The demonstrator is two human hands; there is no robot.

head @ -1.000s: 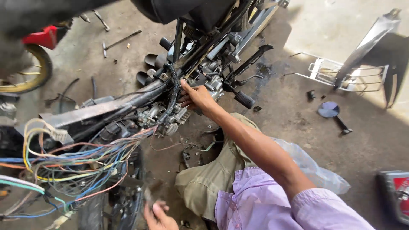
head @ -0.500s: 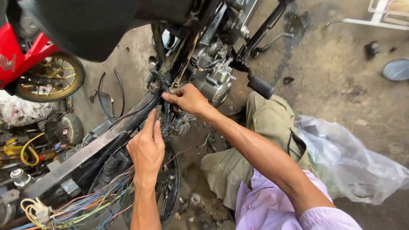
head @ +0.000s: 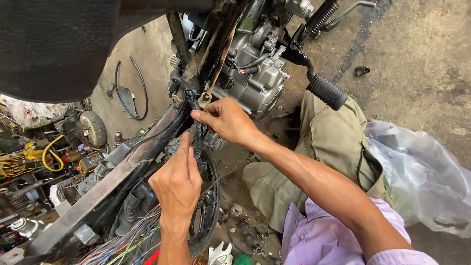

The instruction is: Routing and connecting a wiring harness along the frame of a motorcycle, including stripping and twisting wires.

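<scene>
Head view: to the far left of the left hand (head: 177,182) lies a clutter of yellow cable (head: 29,157) and a small wheel (head: 93,127). The left hand's fingers press together along a black wire bundle (head: 197,140) running down the motorcycle frame (head: 122,172), coloured wires (head: 132,240) trailing below its wrist. Just above it, the right hand (head: 226,119) pinches the same bundle between thumb and fingertips. Behind that hand sits the grey engine (head: 255,73); farther right, a footpeg (head: 326,92) and clear plastic bag (head: 422,176).

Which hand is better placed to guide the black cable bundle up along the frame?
Probably the right hand: its fingers already pinch the black cable bundle near the frame. The left hand only steadies it lower down.
</scene>
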